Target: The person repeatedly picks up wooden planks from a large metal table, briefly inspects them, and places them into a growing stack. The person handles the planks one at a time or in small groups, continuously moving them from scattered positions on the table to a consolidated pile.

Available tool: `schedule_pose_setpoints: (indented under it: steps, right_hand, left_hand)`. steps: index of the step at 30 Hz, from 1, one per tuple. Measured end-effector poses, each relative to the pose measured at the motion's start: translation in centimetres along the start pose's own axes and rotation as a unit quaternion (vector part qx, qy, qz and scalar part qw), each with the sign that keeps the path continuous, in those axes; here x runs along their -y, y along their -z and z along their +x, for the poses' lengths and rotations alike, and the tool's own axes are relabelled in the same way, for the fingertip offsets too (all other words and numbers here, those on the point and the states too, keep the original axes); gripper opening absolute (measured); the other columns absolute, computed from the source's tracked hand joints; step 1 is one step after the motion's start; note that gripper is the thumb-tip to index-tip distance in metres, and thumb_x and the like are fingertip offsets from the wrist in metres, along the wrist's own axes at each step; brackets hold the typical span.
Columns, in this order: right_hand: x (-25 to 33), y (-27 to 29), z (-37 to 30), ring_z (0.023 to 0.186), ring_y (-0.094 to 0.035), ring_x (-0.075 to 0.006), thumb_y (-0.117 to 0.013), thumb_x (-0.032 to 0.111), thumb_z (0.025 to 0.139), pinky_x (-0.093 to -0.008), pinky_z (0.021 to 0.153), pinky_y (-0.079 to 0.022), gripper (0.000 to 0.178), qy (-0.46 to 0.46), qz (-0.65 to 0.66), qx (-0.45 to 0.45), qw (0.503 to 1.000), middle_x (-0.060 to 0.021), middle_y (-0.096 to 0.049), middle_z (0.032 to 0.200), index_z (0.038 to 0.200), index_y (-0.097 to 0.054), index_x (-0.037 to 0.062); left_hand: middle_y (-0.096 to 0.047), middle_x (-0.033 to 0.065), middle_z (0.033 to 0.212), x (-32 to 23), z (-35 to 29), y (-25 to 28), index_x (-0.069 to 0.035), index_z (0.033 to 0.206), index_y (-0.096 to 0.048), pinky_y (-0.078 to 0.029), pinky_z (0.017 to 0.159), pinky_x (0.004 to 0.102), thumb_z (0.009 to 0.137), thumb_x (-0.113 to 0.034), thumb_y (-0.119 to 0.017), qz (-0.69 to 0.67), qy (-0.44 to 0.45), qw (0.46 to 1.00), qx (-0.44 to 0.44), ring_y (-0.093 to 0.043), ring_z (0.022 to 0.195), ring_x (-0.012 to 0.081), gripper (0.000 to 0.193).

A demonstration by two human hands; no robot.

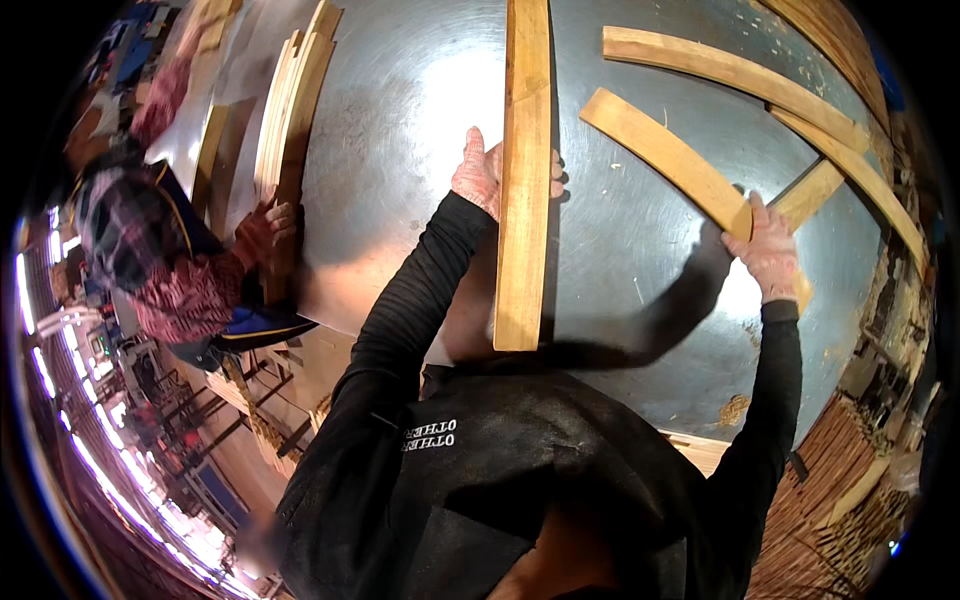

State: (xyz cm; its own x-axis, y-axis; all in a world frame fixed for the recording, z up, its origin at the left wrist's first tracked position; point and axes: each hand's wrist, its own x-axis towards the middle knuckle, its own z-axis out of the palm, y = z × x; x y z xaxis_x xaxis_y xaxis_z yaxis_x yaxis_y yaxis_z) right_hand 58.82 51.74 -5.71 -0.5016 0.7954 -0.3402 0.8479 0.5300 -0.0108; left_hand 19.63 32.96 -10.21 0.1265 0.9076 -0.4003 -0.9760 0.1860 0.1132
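In the head view, the left hand (478,178) is supporting the long board (522,200) from beneath: the fingers are grasping it, their tips showing past its right edge, while the thumb is pointing away on the left side. The board is running lengthwise before the person's chest, its near end sitting just above the dark jacket (590,440).

The right hand (770,258) is gripping the near end of a shorter curved board (670,165) — thumb on one side, fingers on the other. This board is slanting across the metal tabletop (400,150), right of the long one. Beyond it, a longer curved board (730,72) is lying near the far right edge, and a thin curved strip (870,180) is stretching toward the rim. A short wooden piece (808,195) is resting just beside the right hand.

At the left, a co-worker (180,275) is leaning in — one hand (262,228) is touching a stack of pale strips (285,120). Wood shavings (735,410) are lying near the table's lower edge.
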Motion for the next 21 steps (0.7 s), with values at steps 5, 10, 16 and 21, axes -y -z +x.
schedule_pose_setpoints:
  steps: [5,10,16,21]
  right_hand:
    - [3.4,0.7,-3.4,0.113,-0.057,-0.0363,-0.077,0.046,0.073,-0.0447,0.097,-0.048,0.084,0.017,0.139,-0.103,0.985,-0.0181,-0.057,0.122,0.142,-0.044,0.0118]
    - [7.7,9.7,6.8,0.111,-0.059,-0.0351,-0.071,0.041,0.080,-0.0445,0.091,-0.051,0.064,0.070,0.050,-0.225,0.971,-0.0155,-0.059,0.124,0.132,-0.051,0.0090]
    - [8.7,11.2,22.7,0.138,-0.039,-0.0257,-0.077,0.053,0.065,-0.0447,0.114,-0.027,0.106,0.030,-0.097,-0.043,0.994,-0.0113,-0.045,0.148,0.152,-0.029,0.0159]
    - [11.9,12.8,24.4,0.115,-0.059,-0.0351,-0.077,0.029,0.061,-0.0410,0.096,-0.049,0.093,0.067,-0.028,0.019,0.997,-0.0210,-0.062,0.122,0.143,-0.038,0.0100]
  left_hand:
    - [-0.059,0.0234,0.118,3.5,-4.3,1.4,0.003,0.135,-0.043,-0.051,0.095,0.0515,0.088,-0.055,-0.061,0.070,-0.032,0.995,0.059,-0.061,0.106,0.0375,0.077]
    - [-0.066,0.0072,0.092,11.0,-13.0,5.3,-0.003,0.122,-0.058,-0.050,0.055,0.0244,0.084,-0.036,-0.074,0.331,0.077,0.929,-0.148,-0.062,0.070,0.0122,0.053]
    - [-0.062,0.0020,0.098,18.1,-18.4,7.2,-0.004,0.127,-0.057,-0.044,0.076,0.0235,0.093,-0.015,-0.062,0.341,0.045,0.921,-0.183,-0.053,0.088,0.0073,0.036]
    - [-0.063,0.0017,0.099,10.8,-18.0,-0.1,-0.001,0.126,-0.057,-0.047,0.075,0.0266,0.092,-0.020,-0.056,0.487,0.012,0.811,-0.324,-0.056,0.086,0.0089,0.038]
